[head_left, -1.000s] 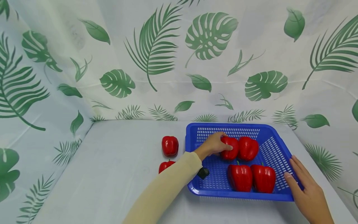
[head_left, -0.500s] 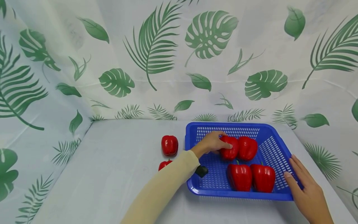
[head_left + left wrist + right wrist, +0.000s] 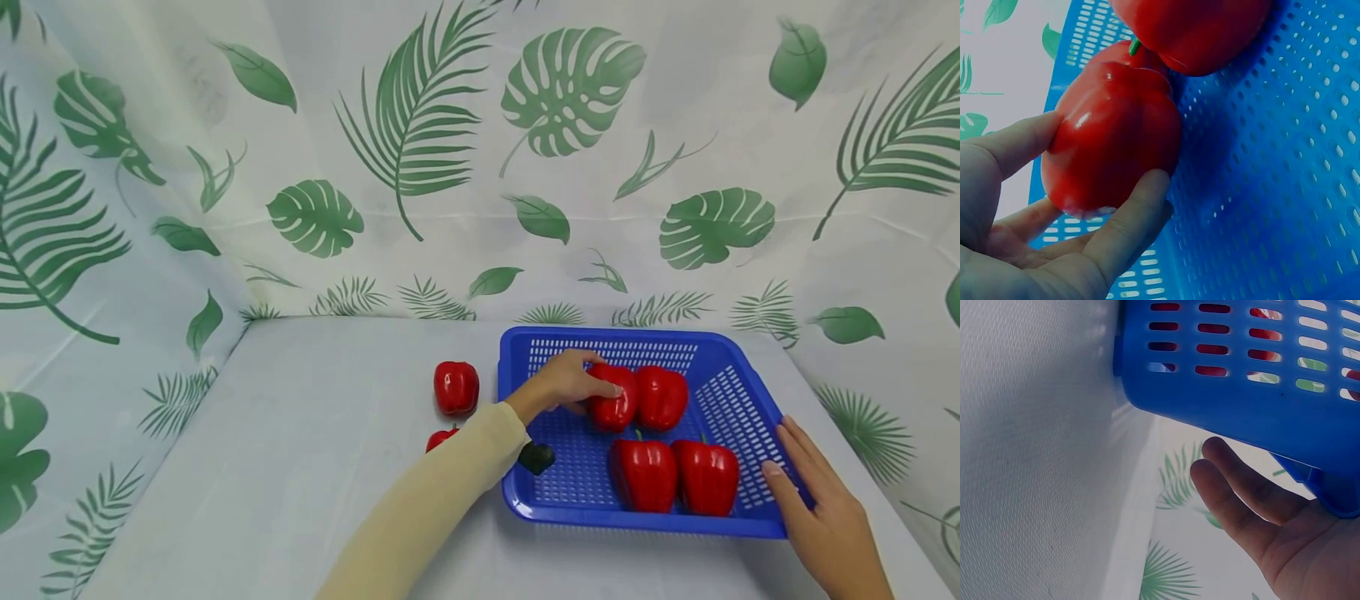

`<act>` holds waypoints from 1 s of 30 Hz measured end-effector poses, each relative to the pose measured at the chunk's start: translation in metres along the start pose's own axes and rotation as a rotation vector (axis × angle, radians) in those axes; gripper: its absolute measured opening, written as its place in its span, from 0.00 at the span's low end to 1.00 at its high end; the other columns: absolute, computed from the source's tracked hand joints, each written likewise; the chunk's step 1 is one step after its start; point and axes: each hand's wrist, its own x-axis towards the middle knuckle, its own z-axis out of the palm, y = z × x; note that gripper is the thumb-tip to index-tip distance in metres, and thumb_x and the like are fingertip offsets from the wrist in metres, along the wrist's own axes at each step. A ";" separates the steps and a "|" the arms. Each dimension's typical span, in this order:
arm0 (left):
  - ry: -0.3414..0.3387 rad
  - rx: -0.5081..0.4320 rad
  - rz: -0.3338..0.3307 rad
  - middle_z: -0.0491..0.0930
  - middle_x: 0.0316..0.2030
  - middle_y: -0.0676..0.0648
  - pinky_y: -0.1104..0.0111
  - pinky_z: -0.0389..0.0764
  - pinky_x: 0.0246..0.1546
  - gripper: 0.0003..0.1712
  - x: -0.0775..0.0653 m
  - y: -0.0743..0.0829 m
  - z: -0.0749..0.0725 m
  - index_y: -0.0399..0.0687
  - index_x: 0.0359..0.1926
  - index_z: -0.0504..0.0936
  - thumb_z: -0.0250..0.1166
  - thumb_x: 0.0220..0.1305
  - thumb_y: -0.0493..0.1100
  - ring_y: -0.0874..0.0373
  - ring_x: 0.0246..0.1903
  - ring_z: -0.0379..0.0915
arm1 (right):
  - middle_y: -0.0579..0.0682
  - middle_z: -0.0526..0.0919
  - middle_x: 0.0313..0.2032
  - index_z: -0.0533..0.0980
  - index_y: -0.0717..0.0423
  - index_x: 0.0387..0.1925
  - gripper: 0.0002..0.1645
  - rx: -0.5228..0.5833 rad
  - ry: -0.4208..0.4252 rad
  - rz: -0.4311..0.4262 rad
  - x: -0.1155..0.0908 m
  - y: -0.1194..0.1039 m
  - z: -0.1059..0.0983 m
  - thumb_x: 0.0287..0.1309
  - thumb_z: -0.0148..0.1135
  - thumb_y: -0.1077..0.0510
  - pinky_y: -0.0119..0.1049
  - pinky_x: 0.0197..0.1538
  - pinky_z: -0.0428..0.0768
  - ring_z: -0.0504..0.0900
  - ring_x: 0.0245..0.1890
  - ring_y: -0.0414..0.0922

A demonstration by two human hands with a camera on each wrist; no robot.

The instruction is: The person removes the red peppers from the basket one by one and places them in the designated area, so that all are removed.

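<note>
Red, on the tabletop (image 3: 315, 417) left of the blue basket (image 3: 592, 519): one loose pepper (image 3: 456, 388), one half-hidden pepper (image 3: 439, 437) behind the sleeve (image 3: 435, 492). Inside, left hand (image 3: 564, 382) clamped round the rear-left pepper (image 3: 1113, 134) from opposite sides, likely for even grip. Just beside it, neighbour pepper (image 3: 662, 398); nearer, two front peppers (image 3: 645, 477). At the right rim (image 3: 756, 383), straight-fingered right hand (image 3: 828, 508), probably for steadying.
</note>
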 end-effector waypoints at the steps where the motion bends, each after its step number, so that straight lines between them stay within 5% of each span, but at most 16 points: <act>1: -0.002 -0.007 -0.001 0.81 0.56 0.43 0.50 0.89 0.47 0.31 -0.001 0.000 0.000 0.45 0.69 0.80 0.77 0.67 0.40 0.42 0.55 0.84 | 0.65 0.44 0.83 0.46 0.59 0.85 0.42 0.000 0.000 -0.001 0.000 0.000 0.000 0.84 0.45 0.45 0.82 0.66 0.53 0.45 0.79 0.75; 18: -0.027 -0.056 0.057 0.81 0.59 0.42 0.46 0.87 0.49 0.31 -0.012 0.013 -0.016 0.44 0.71 0.79 0.75 0.69 0.41 0.40 0.59 0.82 | 0.65 0.46 0.83 0.47 0.60 0.85 0.41 -0.001 0.019 -0.025 0.001 -0.002 0.000 0.84 0.46 0.46 0.82 0.65 0.54 0.46 0.79 0.75; 30: -0.035 -0.091 0.096 0.81 0.57 0.43 0.44 0.86 0.52 0.32 -0.025 0.012 -0.041 0.44 0.71 0.78 0.75 0.69 0.42 0.41 0.56 0.82 | 0.66 0.46 0.83 0.47 0.61 0.85 0.41 -0.002 0.015 -0.018 0.001 0.000 0.001 0.84 0.45 0.46 0.81 0.67 0.52 0.46 0.79 0.75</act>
